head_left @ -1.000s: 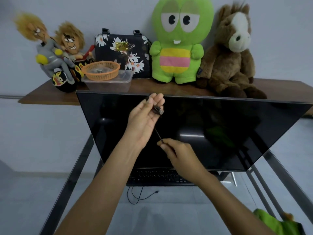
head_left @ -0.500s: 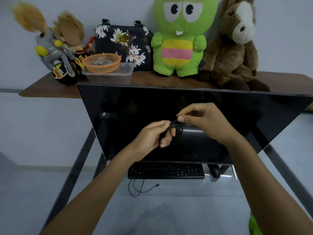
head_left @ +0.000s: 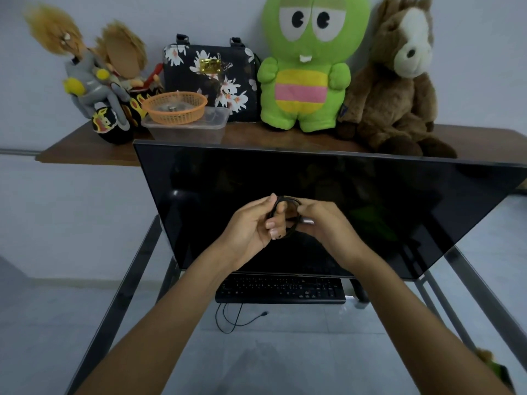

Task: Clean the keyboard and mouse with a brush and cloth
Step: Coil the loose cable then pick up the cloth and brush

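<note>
The keyboard (head_left: 281, 290), black, lies flat low in the view, just beneath the bottom edge of a large dark monitor (head_left: 313, 201) whose screen is off. A thin black cable (head_left: 236, 320) trails from the keyboard's near edge in loose curves across the pale surface below. No mouse, brush or cloth can be made out for certain.

In front of the screen, both hands meet. The left hand (head_left: 251, 226) is curled, fingers bent around a small coil of black cord (head_left: 282, 212). The right hand (head_left: 328, 223) is closed too, pinching the same cord, with a short silver-grey plug end (head_left: 308, 222) showing between them.

Dark metal frame legs (head_left: 128, 280) slant down on either side. Above the monitor runs one brown wooden shelf (head_left: 85, 149) against a plain pale wall (head_left: 71, 212). On it, counted: two spiky-haired dolls (head_left: 94, 72) on a toy motorbike, one orange mesh basket (head_left: 174, 106) resting in one clear plastic tub (head_left: 188, 129), one dark floral handbag (head_left: 211, 78), one green plush figure (head_left: 305, 64), and one brown plush horse (head_left: 399, 81). Something green (head_left: 497, 369) peeks in at the lower right corner; too little shows to name it.
</note>
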